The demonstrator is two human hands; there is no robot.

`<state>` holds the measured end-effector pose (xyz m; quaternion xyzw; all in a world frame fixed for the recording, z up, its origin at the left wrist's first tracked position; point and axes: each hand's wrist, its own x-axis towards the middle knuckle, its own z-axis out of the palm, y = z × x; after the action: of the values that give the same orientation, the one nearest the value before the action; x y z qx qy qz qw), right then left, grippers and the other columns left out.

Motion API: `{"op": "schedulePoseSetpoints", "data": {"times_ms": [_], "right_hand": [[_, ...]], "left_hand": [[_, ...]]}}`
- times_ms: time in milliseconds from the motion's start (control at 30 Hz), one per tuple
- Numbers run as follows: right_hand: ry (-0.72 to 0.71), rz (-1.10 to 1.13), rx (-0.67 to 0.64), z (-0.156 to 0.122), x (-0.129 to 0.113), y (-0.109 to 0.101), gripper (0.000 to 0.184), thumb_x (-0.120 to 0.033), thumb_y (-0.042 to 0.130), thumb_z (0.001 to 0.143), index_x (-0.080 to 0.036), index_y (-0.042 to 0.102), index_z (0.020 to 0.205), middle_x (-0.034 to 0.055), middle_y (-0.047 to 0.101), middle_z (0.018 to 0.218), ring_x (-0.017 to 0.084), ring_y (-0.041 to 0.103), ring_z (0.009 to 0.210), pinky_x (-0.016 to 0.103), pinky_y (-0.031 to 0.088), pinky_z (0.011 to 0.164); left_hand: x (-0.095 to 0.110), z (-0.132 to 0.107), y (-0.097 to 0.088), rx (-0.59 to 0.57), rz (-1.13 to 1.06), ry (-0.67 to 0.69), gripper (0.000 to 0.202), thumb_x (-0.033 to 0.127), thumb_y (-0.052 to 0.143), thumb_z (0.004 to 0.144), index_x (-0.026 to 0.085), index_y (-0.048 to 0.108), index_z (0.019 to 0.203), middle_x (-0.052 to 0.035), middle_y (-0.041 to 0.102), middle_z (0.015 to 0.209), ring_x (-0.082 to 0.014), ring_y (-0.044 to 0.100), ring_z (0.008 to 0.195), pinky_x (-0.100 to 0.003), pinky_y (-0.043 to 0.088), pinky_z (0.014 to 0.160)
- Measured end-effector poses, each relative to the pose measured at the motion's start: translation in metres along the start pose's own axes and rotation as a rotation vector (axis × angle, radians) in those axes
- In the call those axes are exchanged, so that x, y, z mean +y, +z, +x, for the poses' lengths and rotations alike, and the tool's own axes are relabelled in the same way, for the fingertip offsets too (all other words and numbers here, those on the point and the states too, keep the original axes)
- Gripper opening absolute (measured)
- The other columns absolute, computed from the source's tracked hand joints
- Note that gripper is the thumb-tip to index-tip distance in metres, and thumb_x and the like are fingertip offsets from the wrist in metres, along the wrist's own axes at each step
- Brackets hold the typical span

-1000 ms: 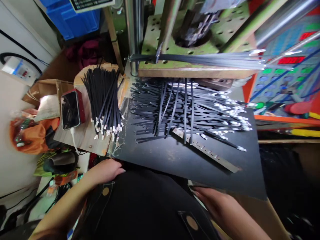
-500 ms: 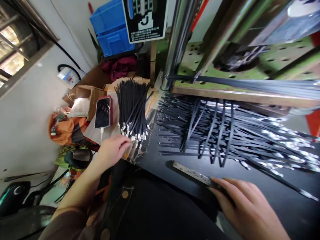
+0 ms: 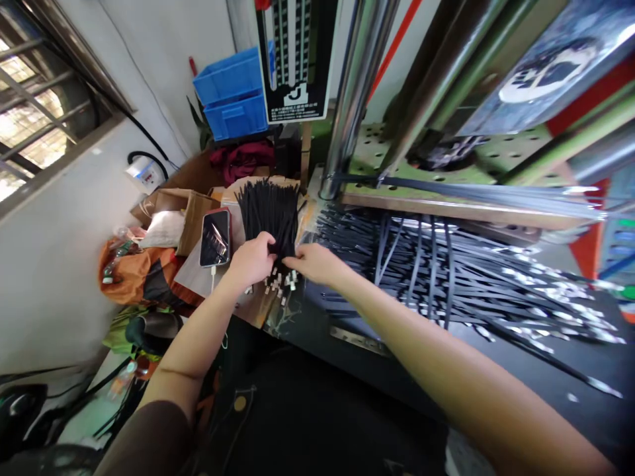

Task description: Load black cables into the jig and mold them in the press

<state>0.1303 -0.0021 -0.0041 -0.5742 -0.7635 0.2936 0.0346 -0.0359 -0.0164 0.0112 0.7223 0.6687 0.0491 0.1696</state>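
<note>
A bundle of thin black straps [image 3: 270, 208] with small silvery end pieces lies on the cardboard-covered surface in front of me. My left hand [image 3: 254, 261] is closed on the bundle's left side near those ends, with its fingers curled. From the right, my right hand [image 3: 315, 262] reaches in and pinches straps at the same height. How many straps each hand holds is hidden. A slotted metal bar [image 3: 358, 339] lies on the dark table, partly behind my right forearm. Many more black straps with silvery ends [image 3: 476, 277] are spread to the right, some lying crosswise on top.
A phone [image 3: 216, 238] with a white cable is just left of the bundle. Beyond it are an open cardboard box [image 3: 191, 221] and blue bins [image 3: 235, 119]. A metal post [image 3: 342, 119] and a perforated green machine plate [image 3: 377, 149] rise at the back right.
My right hand has let go of the slotted metal bar and moved left to the strap bundle. My left hand has moved up and right onto the bundle. The view has tilted slightly upward.
</note>
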Motion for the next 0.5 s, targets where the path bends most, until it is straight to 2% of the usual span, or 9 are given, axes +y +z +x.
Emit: {"op": "schedulePoseSetpoints", "data": {"times_ms": [67, 133, 200, 267, 333, 400, 467, 500], "right_hand": [[-0.004, 0.02, 0.049, -0.014, 0.015, -0.017, 0.037, -0.046, 0.05, 0.096, -0.018, 0.071, 0.085, 0.0033, 0.071, 0.081, 0.015, 0.063, 0.073, 0.024, 0.04, 0.061], [0.014, -0.004, 0.036, -0.027, 0.029, -0.031, 0.034, -0.046, 0.053, 0.094, -0.019, 0.068, 0.078, 0.0003, 0.068, 0.073, 0.014, 0.059, 0.067, 0.024, 0.038, 0.06], [0.053, -0.069, -0.018, -0.037, 0.04, -0.037, 0.027, -0.035, 0.063, 0.087, -0.019, 0.063, 0.065, -0.0001, 0.063, 0.063, 0.014, 0.056, 0.061, 0.025, 0.036, 0.059], [0.088, -0.126, -0.049, -0.047, 0.049, -0.037, 0.025, -0.025, 0.063, 0.084, -0.02, 0.059, 0.059, 0.001, 0.061, 0.061, 0.016, 0.057, 0.061, 0.027, 0.035, 0.059], [0.087, -0.163, -0.043, -0.063, 0.061, -0.034, 0.022, -0.023, 0.059, 0.087, -0.02, 0.061, 0.065, 0.0026, 0.065, 0.067, 0.018, 0.061, 0.066, 0.029, 0.036, 0.061], [0.072, -0.283, -0.024, -0.086, 0.079, -0.029, 0.02, -0.022, 0.055, 0.09, -0.02, 0.064, 0.073, 0.0059, 0.069, 0.076, 0.022, 0.065, 0.074, 0.03, 0.039, 0.065], [0.063, -0.46, 0.023, -0.112, 0.107, -0.021, 0.019, -0.013, 0.053, 0.088, -0.018, 0.066, 0.076, 0.0109, 0.07, 0.08, 0.026, 0.067, 0.078, 0.033, 0.043, 0.068], [0.055, -0.528, 0.053, -0.126, 0.124, -0.016, 0.02, -0.008, 0.053, 0.086, -0.017, 0.066, 0.074, 0.0126, 0.069, 0.078, 0.026, 0.067, 0.077, 0.034, 0.045, 0.068]], "left_hand": [[0.011, -0.004, 0.0, 0.058, -0.126, 0.102, 0.033, 0.017, 0.064, 0.092, 0.018, 0.057, 0.123, -0.0028, 0.072, 0.09, -0.0214, 0.07, 0.089, -0.032, 0.052, 0.084], [0.025, -0.011, 0.0, 0.077, -0.21, 0.192, 0.039, 0.018, 0.063, 0.092, 0.017, 0.054, 0.131, -0.0012, 0.072, 0.089, -0.0186, 0.069, 0.083, -0.03, 0.053, 0.082], [0.035, -0.021, 0.001, 0.027, -0.165, 0.236, 0.045, 0.017, 0.061, 0.093, 0.015, 0.052, 0.137, -0.002, 0.071, 0.088, -0.0191, 0.068, 0.083, -0.032, 0.053, 0.083], [0.034, -0.036, 0.001, -0.066, -0.022, 0.268, 0.042, 0.016, 0.057, 0.094, 0.01, 0.056, 0.135, -0.0057, 0.07, 0.09, -0.022, 0.067, 0.088, -0.035, 0.054, 0.086], [0.018, -0.054, -0.003, -0.159, 0.115, 0.321, 0.032, 0.016, 0.053, 0.095, 0.011, 0.066, 0.123, -0.0088, 0.069, 0.095, -0.0238, 0.067, 0.091, -0.037, 0.054, 0.086], [-0.013, -0.076, -0.013, -0.201, 0.183, 0.354, 0.029, 0.016, 0.047, 0.095, 0.015, 0.073, 0.108, -0.0083, 0.068, 0.095, -0.023, 0.066, 0.09, -0.037, 0.055, 0.084], [-0.05, -0.096, -0.03, -0.114, 0.211, 0.328, 0.032, 0.017, 0.044, 0.095, 0.018, 0.076, 0.101, -0.0067, 0.068, 0.093, -0.0219, 0.066, 0.086, -0.037, 0.056, 0.083], [-0.068, -0.105, -0.04, 0.0, 0.237, 0.286, 0.032, 0.018, 0.045, 0.095, 0.019, 0.077, 0.099, -0.0062, 0.068, 0.092, -0.0221, 0.066, 0.084, -0.038, 0.056, 0.082]]}}
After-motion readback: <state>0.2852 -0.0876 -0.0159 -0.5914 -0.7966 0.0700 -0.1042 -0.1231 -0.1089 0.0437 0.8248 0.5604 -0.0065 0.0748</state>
